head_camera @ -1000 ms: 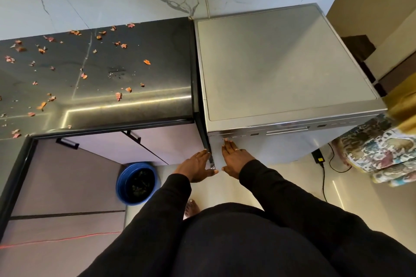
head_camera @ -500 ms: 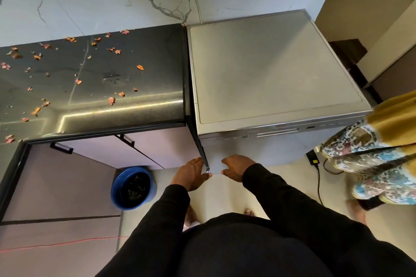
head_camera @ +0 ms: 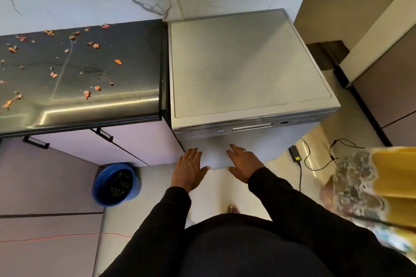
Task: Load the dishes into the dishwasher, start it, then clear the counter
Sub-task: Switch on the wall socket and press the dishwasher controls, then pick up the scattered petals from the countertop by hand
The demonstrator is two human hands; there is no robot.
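- dishwasher stands right of counter, butted against it. Door shut, display lit.
- left hand: fingers straight and spread, flat on door front near its left edge. Holds nothing.
- right hand: same, flat and spread on door further right, ring on one finger. Holds nothing. The two hands are apart.
- Pressing or only resting: steep angle, cannot tell.
- Step, my guess: pushing door home or checking it is latched. Lit display suggests power on; counter clearing not yet done.
- Handling: door looks like a stiff, smooth metal panel, probably heavy and slick under flat palms. A push works anywhere on the panel. A pull needs the recessed grip under the top edge, right of display.
- scraps: small orange bits scattered over the dark glossy counter. They look light and dry, so better swept than pinched, and easy to knock onto the floor. No dishes in view.
- blue tub on the floor below counter, dark contents, likely spot for scraps.
- adapter with cable on the floor right of dishwasher.
- second person in yellow patterned cloth at right edge.
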